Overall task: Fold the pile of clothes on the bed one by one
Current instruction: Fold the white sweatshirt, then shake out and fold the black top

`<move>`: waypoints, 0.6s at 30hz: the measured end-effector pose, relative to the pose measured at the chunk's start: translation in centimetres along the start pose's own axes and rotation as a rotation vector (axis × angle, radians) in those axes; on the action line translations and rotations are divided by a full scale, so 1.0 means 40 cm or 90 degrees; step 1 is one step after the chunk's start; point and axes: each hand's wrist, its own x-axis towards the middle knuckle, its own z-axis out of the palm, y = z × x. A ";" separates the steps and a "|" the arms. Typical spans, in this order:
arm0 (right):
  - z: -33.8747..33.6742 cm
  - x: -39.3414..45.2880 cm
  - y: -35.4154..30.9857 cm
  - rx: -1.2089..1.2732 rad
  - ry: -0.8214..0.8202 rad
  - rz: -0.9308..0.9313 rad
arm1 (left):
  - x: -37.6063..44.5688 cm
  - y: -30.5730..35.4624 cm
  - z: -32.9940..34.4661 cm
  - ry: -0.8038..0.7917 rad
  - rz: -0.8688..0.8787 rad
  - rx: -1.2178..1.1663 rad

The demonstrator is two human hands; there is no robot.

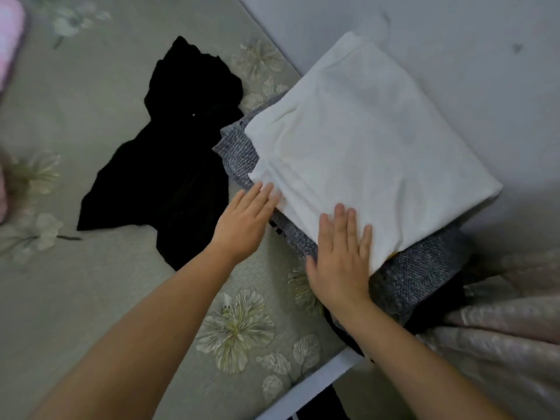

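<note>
Both hands lie flat, fingers straight, gripping nothing: right hand (341, 256) on the folded white cloth (363, 140) atop the right stack, left hand (245, 219) touching its near-left edge. The unfolded black garment (169, 165) lies left, nearer the left hand.

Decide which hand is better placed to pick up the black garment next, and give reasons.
Probably the left hand: it lies nearer the black garment, at the white folded cloth's left edge. The right hand rests flat on it, farther away.
</note>
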 end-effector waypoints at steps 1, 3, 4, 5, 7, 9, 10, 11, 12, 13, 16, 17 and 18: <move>-0.002 0.003 -0.023 0.015 0.014 -0.056 | -0.040 -0.021 0.004 -0.008 -0.046 0.007; 0.011 0.010 -0.082 0.038 0.003 -0.157 | -0.124 -0.072 0.016 -0.057 -0.176 0.021; 0.023 0.017 -0.115 0.050 -0.019 -0.195 | -0.167 -0.100 0.025 -0.078 -0.242 0.021; 0.037 0.026 -0.147 0.066 -0.058 -0.226 | -0.210 -0.127 0.036 -0.093 -0.304 0.014; 0.080 0.047 -0.214 0.096 -0.159 -0.275 | -0.303 -0.173 0.065 -0.116 -0.414 -0.002; 0.139 0.063 -0.276 0.123 -0.225 -0.293 | -0.399 -0.205 0.106 -0.141 -0.501 -0.033; 0.169 0.065 -0.306 0.130 -0.247 -0.287 | -0.447 -0.212 0.129 -0.156 -0.537 -0.059; 0.196 0.065 -0.334 0.135 -0.272 -0.276 | -0.490 -0.216 0.154 -0.164 -0.568 -0.090; 0.220 0.062 -0.359 0.138 -0.306 -0.263 | -0.530 -0.218 0.181 -0.163 -0.597 -0.122; 0.241 0.062 -0.381 0.138 -0.340 -0.250 | -0.562 -0.219 0.208 -0.156 -0.622 -0.147; 0.303 0.063 -0.414 0.110 -0.328 -0.209 | -0.636 -0.205 0.285 -0.116 -0.661 -0.176; 0.319 0.068 -0.418 0.115 -0.282 -0.190 | -0.652 -0.202 0.305 -0.094 -0.658 -0.179; 0.331 0.074 -0.421 0.139 -0.234 -0.174 | -0.662 -0.200 0.322 -0.066 -0.650 -0.182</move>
